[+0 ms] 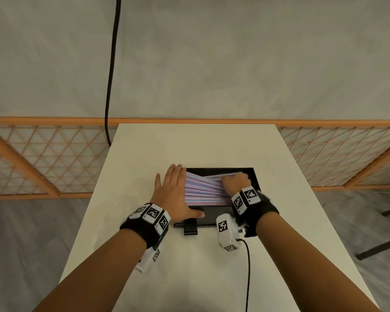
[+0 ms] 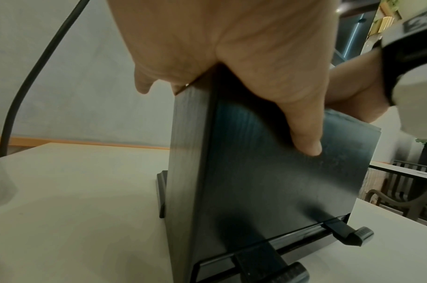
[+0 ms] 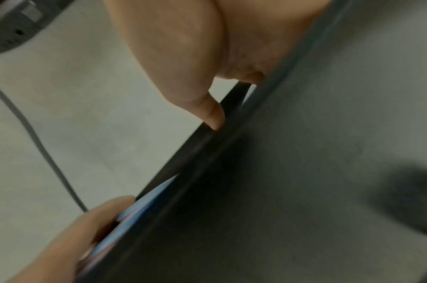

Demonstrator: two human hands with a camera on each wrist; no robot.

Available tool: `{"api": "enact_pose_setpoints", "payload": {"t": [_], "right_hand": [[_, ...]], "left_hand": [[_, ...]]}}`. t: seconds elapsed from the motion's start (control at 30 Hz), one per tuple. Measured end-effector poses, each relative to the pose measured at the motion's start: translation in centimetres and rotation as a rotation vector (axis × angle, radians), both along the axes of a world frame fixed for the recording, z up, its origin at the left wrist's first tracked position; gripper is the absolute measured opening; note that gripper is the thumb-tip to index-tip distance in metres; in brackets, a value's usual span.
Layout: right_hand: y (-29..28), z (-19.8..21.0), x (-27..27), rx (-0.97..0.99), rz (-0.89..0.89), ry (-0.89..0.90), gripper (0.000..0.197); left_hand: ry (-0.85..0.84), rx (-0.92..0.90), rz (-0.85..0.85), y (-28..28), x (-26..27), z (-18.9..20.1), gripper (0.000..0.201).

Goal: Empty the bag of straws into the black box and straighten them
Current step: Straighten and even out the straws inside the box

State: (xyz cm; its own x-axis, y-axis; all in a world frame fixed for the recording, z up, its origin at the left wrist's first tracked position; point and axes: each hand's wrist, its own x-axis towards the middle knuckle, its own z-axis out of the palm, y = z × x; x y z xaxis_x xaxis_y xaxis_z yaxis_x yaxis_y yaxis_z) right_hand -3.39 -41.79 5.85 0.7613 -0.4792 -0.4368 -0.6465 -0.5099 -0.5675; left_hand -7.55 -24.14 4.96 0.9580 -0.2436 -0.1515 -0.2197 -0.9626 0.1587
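Note:
A black box (image 1: 221, 170) leans on a small stand (image 1: 190, 228) on the white table. Pink, blue and white striped straws (image 1: 203, 188) lie across it, fanned wide at the left and bunched at the right. My left hand (image 1: 175, 190) lies flat with straight fingers against the box's left side and the straw ends. In the left wrist view its thumb (image 2: 304, 134) rests on the box's front face (image 2: 268, 181). My right hand (image 1: 235, 181) reaches into the box and curls its fingers over the bunched right ends. In the blurred right wrist view the straws (image 3: 135, 210) show behind the rim.
The white table (image 1: 189, 143) stands against a wall with an orange lattice screen. A black cable (image 1: 112, 64) hangs down behind the table's far left corner. Another cable (image 1: 248, 266) trails from my right wrist across the near table. Dark chair legs (image 1: 387, 244) stand on the floor at right.

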Motion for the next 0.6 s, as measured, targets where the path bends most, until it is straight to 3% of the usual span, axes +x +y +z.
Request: {"api": "enact_pose_setpoints", "payload": {"t": [0.13, 0.4, 0.47, 0.6], "right_hand": [[-0.1, -0.8, 0.4, -0.048, -0.022, 0.068, 0.065], [0.1, -1.3, 0.9, 0.051, -0.121, -0.044, 0.06], [0.1, -0.8, 0.8, -0.017, -0.1, 0.009, 0.054], [-0.2, -0.4, 0.4, -0.199, 0.121, 0.153, 0.049]], "left_hand": [[-0.003, 0.003, -0.008, 0.0, 0.0, 0.0, 0.128], [0.0, 0.012, -0.019, 0.0, 0.0, 0.0, 0.128], [-0.001, 0.012, -0.018, 0.0, 0.0, 0.0, 0.131], [0.007, 0.051, -0.026, -0.1, 0.1, 0.1, 0.13]]}}
